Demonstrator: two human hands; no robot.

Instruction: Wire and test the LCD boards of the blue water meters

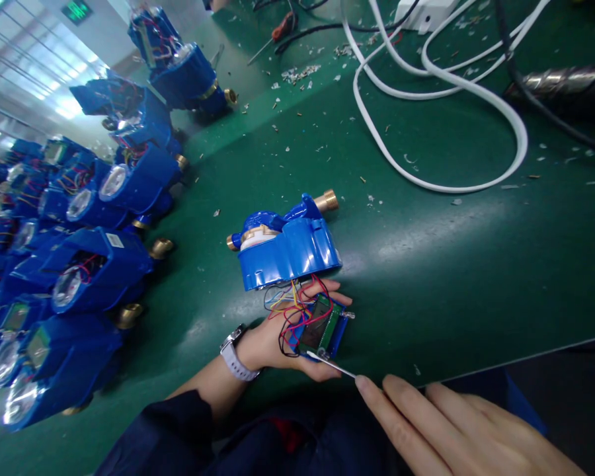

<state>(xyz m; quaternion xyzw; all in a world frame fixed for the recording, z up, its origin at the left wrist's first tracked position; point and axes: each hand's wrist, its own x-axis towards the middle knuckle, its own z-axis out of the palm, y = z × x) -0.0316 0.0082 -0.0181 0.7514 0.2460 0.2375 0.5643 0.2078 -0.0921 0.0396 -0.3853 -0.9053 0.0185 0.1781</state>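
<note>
My left hand [270,340], with a watch [235,354] on the wrist, is closed around a blue-backed circuit board [322,324] with a dark display. Red, black, yellow and blue wires [290,307] run from it to a blue water meter [290,254] lying on its side, brass threaded ends showing. My right hand [441,423] holds a thin white stick [337,365], perhaps a swab. The stick's tip is at the near edge of the board, by a small round part. My right thumb is hidden beneath the fingers.
Many blue water meters [102,271] crowd the left of the green table [426,264]. A white cable [361,119] loops at the back right, near a metal-barrelled tool [560,82]. An orange-handled screwdriver [282,26] and scattered scraps [300,74] lie at the back.
</note>
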